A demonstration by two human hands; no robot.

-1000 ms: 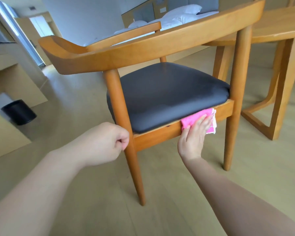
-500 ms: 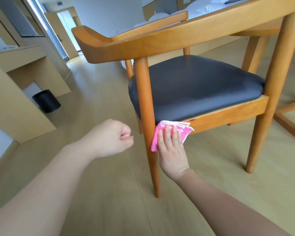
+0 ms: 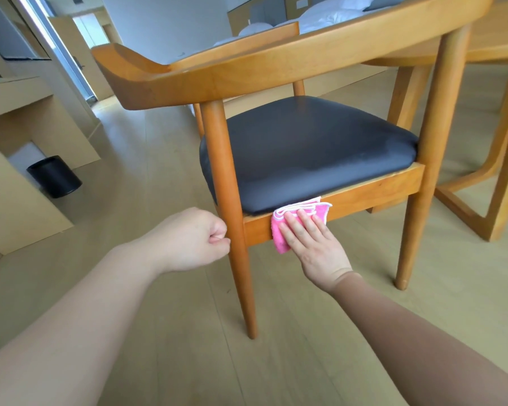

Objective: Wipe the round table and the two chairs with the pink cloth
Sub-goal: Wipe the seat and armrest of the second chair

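Nearest, the left hand (image 3: 192, 240) is curled into a fist holding nothing, just beside the near left leg of the chair (image 3: 276, 68). Right of that leg, the right hand (image 3: 314, 247) lies flat with straight fingers close together, pressing the folded pink cloth (image 3: 280, 240) against the chair's near wooden seat rail, just under the dark seat cushion (image 3: 305, 150). Farther right, the round worktop (image 3: 493, 45) stands beyond the chair. At far left a black bin (image 3: 55, 177) sits on the floor; a bed (image 3: 332, 16) lies at the back.
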